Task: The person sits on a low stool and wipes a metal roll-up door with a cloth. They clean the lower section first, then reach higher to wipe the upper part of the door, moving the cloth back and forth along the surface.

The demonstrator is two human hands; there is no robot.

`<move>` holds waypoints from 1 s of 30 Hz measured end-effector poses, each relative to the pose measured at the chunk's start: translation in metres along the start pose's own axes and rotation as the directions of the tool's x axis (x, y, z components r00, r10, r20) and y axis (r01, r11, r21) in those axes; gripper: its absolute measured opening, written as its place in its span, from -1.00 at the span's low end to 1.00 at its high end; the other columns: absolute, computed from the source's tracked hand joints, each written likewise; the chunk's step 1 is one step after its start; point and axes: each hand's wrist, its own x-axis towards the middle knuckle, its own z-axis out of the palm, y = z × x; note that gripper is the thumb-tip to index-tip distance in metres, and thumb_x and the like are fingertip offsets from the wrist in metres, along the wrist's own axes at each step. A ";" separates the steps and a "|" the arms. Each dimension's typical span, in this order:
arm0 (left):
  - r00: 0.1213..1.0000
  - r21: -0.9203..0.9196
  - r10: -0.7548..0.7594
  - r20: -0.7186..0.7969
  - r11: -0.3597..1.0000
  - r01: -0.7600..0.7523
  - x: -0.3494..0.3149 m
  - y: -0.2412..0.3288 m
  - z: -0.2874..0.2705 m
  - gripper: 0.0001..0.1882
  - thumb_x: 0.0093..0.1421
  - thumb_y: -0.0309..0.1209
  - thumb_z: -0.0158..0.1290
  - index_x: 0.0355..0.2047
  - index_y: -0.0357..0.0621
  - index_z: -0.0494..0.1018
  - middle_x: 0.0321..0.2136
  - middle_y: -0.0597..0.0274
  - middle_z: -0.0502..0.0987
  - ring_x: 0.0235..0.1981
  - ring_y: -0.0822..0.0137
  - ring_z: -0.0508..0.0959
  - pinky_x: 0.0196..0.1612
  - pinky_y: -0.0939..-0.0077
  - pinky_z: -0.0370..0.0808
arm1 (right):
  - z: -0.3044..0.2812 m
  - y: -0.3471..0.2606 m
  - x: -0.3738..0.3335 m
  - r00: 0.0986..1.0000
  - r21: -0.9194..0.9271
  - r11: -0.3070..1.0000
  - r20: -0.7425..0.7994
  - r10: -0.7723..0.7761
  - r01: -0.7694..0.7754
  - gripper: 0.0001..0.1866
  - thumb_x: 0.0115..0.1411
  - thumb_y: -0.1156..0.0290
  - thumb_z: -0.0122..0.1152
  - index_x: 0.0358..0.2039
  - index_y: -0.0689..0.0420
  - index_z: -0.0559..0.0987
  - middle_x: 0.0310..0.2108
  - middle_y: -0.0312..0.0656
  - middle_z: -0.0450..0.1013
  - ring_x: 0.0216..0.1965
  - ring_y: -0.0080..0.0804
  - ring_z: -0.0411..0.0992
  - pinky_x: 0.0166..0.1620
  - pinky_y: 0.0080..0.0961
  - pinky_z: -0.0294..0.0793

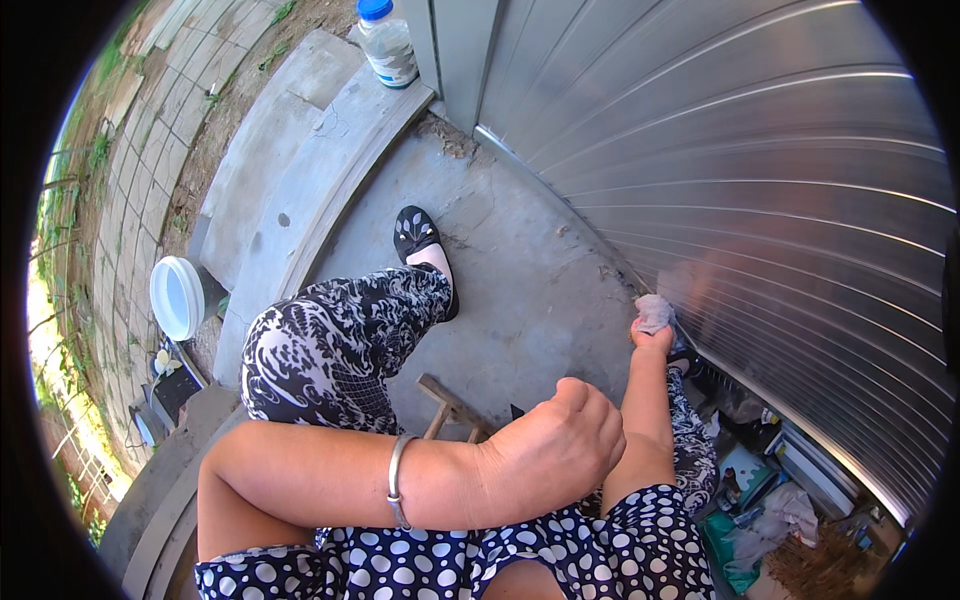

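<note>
My right hand point(652, 338) reaches forward, closed round a crumpled pale cloth point(655, 313) near the lower edge of a silver ribbed metal door point(740, 200). The cloth is bunched up and looks damp or soiled. Across my chest lies my left forearm, with a silver bangle at the wrist. My left hand point(560, 440) is curled into a loose fist, back upward, with nothing showing from it; the palm side is hidden.
A wooden stool point(450, 402) shows partly behind my left arm. A white bucket point(180, 298) stands left of the concrete step point(290, 190). A blue-lidded jar point(388, 50) sits at the step's far end. Clutter, including bags point(780, 520), lies right of me behind the door's edge.
</note>
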 end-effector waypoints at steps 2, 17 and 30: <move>1.000 0.002 -0.001 -0.004 1.000 0.001 -0.002 0.002 0.002 -0.75 0.01 -0.34 -0.01 -0.33 -0.23 0.48 -0.40 0.21 0.49 -0.37 0.33 0.48 -0.37 0.55 0.31 | 0.020 0.016 -0.013 1.000 -0.046 0.999 0.001 0.015 -0.015 -0.70 0.19 0.12 -0.13 -0.21 -0.18 0.57 -0.18 -0.39 0.53 -0.19 -0.35 0.47 -0.26 -0.42 0.35; 0.985 -0.063 -0.089 -0.146 0.995 0.081 -0.036 -0.015 -0.016 -0.71 0.05 -0.31 -0.04 -0.29 -0.24 0.47 -0.38 0.20 0.50 -0.35 0.28 0.47 -0.25 0.46 0.36 | 0.219 0.230 -0.112 0.786 -0.274 0.893 0.428 0.445 -0.357 -0.67 0.23 0.22 -0.16 -0.14 -0.03 0.54 -0.18 -0.24 0.51 -0.22 -0.29 0.43 -0.27 -0.40 0.32; 0.967 -0.056 -0.190 -0.167 0.981 0.184 -0.044 -0.040 -0.033 -0.74 0.13 -0.25 -0.10 -0.37 -0.14 0.48 -0.41 0.24 0.48 -0.36 0.28 0.45 -0.28 0.42 0.30 | 0.303 0.320 -0.113 0.729 -0.421 0.818 0.399 0.555 -0.392 -0.72 0.24 0.26 -0.14 -0.20 0.00 0.54 -0.20 -0.24 0.50 -0.24 -0.33 0.41 -0.26 -0.39 0.35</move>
